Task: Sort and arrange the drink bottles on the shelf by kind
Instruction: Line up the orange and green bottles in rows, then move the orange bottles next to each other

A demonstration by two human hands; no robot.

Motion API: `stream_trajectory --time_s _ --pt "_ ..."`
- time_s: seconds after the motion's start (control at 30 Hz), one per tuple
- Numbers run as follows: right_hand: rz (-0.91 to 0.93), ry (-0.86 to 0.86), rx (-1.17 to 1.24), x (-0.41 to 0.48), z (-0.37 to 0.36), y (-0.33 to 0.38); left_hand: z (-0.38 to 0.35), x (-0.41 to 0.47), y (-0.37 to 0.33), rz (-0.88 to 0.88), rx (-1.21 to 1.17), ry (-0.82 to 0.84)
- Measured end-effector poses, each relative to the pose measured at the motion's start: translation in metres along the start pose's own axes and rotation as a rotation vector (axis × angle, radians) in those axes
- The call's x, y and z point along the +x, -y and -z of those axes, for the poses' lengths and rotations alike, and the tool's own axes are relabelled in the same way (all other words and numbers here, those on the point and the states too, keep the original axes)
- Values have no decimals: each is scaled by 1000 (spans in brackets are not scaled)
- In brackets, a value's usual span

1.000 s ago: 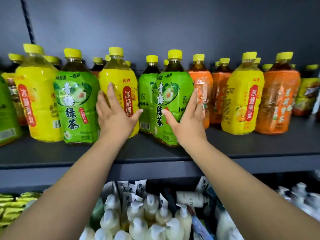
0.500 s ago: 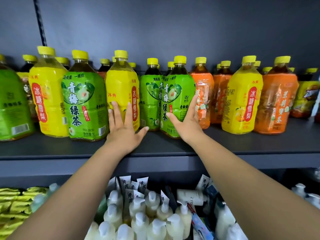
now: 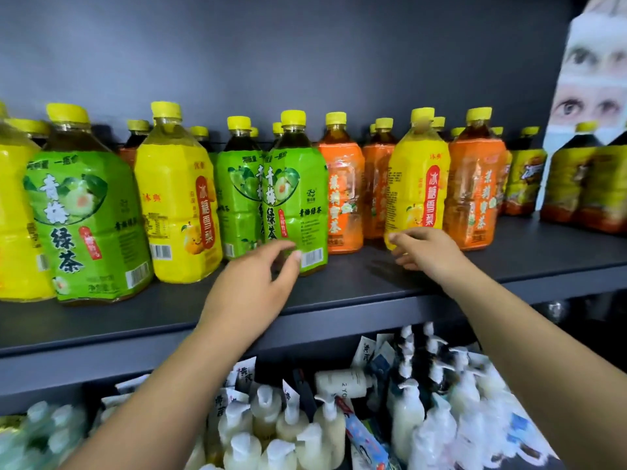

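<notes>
Yellow bottle (image 3: 418,184) sits stranded between orange bottles (image 3: 343,198) on the shelf (image 3: 366,283), so my right hand (image 3: 425,249) is open at its base ready to pull it, left hand (image 3: 251,286) loose and empty by the green bottle (image 3: 295,205).

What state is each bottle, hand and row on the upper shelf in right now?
front green bottle: upright, capped, beside another green one.
right yellow bottle: upright, capped, between orange bottles.
left hand: fingers relaxed, tips at the front green bottle's base, no grip.
right hand: fingers loosely curled at the right yellow bottle's base, no grip visible.
shelf: kinds mixed, unsorted.
</notes>
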State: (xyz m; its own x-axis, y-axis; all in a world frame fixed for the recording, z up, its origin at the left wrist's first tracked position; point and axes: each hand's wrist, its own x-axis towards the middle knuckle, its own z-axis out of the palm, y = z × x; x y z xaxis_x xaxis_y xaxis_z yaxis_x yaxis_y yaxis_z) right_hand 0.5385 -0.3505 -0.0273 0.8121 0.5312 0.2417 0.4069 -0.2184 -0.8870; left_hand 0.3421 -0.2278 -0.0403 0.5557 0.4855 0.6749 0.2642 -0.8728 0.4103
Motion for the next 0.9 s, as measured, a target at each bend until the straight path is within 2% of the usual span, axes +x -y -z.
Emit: stream_trajectory --time_s 0.1,0.2,0.3,0.4,0.5,0.67,0.77,0.83,0.9 --pt "-37 -135 -20 5 45 -18 -25 16 -29 -80 -76 105" --pt "-42 -227 -50 16 85 -33 -53 29 -59 -78 -177 172" --pt "-22 -253 -53 41 116 -47 -80 48 -90 -38 -220 143" --pt "4 -271 26 66 134 -58 -107 82 -109 103 -279 171" --pt "1 -207 136 88 140 -66 -136 115 -118 309 -438 214" --pt "9 89 309 120 139 -76 -169 131 -121 493 -671 263" --pt "45 221 326 130 144 -81 -171 130 -117 430 -614 250" --pt "59 192 294 130 147 -82 -168 128 -112 425 -497 179" --pt "65 86 247 126 147 -82 -162 123 -110 445 -384 125"
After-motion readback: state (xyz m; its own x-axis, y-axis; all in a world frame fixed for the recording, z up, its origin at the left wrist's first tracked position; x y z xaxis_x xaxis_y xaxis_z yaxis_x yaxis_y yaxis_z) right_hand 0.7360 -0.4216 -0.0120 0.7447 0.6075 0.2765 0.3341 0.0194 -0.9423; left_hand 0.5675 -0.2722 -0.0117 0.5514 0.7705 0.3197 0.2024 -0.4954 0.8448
